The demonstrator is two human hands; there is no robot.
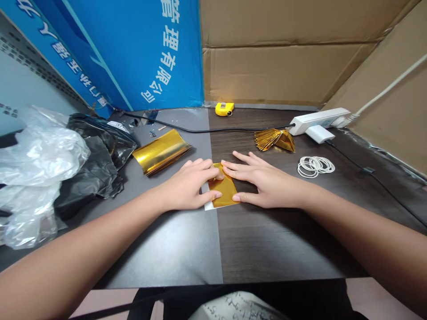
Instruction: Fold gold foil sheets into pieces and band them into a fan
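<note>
A small sheet of gold foil paper (225, 192) with a white edge lies flat at the middle of the desk, partly covered by fingers. My left hand (190, 184) rests on its left side, thumb and fingertips touching the gold face, fingers apart. From the right, my right hand (263, 180) touches the sheet's right edge with thumb and index finger, its other fingers spread over the desk. Neither hand grips the paper. A curled stack of gold foil paper (162, 151) sits beyond my left hand. Behind my right hand is a bundle of folded gold paper (275, 140).
White rubber bands (315, 166) lie right of my right hand. A white power strip (320, 120) with a plugged adapter stands behind them. A yellow tape measure (224, 109) is at the back, near a black cable (200, 131). Plastic bags (43, 151) crowd the left side.
</note>
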